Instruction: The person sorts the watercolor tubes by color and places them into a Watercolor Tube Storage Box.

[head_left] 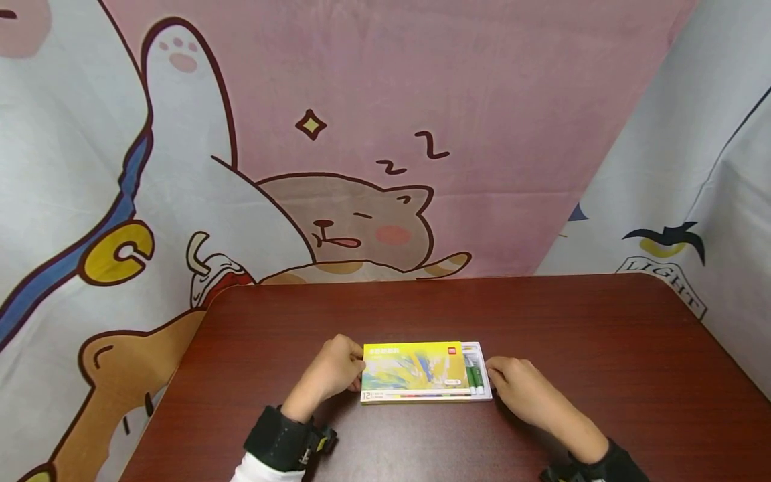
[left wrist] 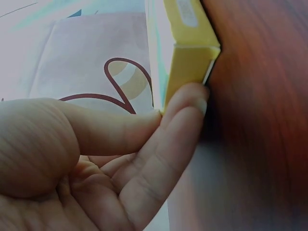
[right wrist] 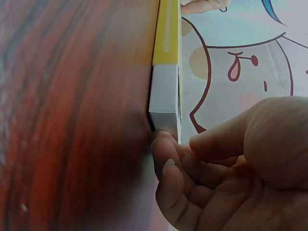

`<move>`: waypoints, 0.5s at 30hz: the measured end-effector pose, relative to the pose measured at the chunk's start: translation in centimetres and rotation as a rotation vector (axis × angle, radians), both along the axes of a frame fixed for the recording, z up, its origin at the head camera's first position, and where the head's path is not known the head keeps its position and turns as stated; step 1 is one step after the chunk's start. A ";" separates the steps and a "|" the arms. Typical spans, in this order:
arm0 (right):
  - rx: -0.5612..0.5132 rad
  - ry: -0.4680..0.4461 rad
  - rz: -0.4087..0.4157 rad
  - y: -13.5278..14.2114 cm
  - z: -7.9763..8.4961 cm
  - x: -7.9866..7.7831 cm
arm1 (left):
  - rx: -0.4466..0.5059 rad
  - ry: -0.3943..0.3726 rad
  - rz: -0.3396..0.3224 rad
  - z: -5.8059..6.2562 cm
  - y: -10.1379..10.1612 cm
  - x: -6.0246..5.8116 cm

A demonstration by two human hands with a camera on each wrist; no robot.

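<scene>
A flat yellow paint box (head_left: 412, 368) with a printed sleeve lies on the table before me. Its white inner tray (head_left: 484, 355) sticks out a little at the right end, showing green paint tubes (head_left: 476, 377). My left hand (head_left: 330, 369) pinches the sleeve's left end. In the left wrist view its thumb meets the corner of the yellow end face (left wrist: 190, 65), a finger against that face. My right hand (head_left: 527, 391) is at the tray's outer end with curled fingers. The right wrist view has fingertips (right wrist: 164, 137) at the tray's white end, the thumb close by its edge.
The box rests on a dark red-brown wooden table (head_left: 289, 311) with rounded far corners. Behind the table hangs a cloth backdrop (head_left: 482, 100) with cartoon animals, reaching down past its left side. Dark bands (head_left: 280, 438) with small devices circle both wrists.
</scene>
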State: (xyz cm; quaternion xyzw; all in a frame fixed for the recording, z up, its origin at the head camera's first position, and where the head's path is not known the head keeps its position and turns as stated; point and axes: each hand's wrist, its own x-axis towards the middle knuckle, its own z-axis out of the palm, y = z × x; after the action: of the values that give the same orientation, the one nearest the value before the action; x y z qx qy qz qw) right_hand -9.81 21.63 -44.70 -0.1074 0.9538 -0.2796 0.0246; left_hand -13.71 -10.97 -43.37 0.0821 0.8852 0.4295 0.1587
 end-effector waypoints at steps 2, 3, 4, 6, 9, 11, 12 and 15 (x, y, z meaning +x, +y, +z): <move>0.001 -0.005 0.000 -0.1 0.0 0.0 | 0.004 0.009 -0.007 0.0 0.1 0.1; 0.000 -0.006 0.000 -0.2 0.0 0.1 | 0.005 0.011 -0.009 -0.1 0.2 0.1; 0.000 -0.005 0.000 -0.2 0.0 0.1 | 0.005 0.012 -0.011 -0.1 0.2 0.1; -0.001 -0.008 -0.003 -0.3 0.0 0.1 | 0.005 0.015 -0.017 -0.1 0.4 0.1; -0.004 -0.011 0.002 -0.5 0.1 0.2 | 0.009 0.016 -0.025 0.0 0.6 0.2; -0.005 -0.015 0.004 -0.6 0.1 0.3 | 0.015 0.019 -0.031 -0.1 0.7 0.3; -0.007 -0.020 0.006 -0.6 0.2 0.3 | 0.018 0.018 -0.034 -0.1 0.7 0.3; -0.015 -0.036 0.014 -0.7 0.3 0.5 | 0.012 0.021 -0.045 -0.2 0.8 0.4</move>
State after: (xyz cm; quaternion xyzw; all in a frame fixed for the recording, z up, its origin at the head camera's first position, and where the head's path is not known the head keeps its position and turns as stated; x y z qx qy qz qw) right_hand -9.30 20.88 -44.43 -0.1092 0.9503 -0.2885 0.0428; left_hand -13.28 -10.12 -43.57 0.1077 0.8821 0.4304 0.1584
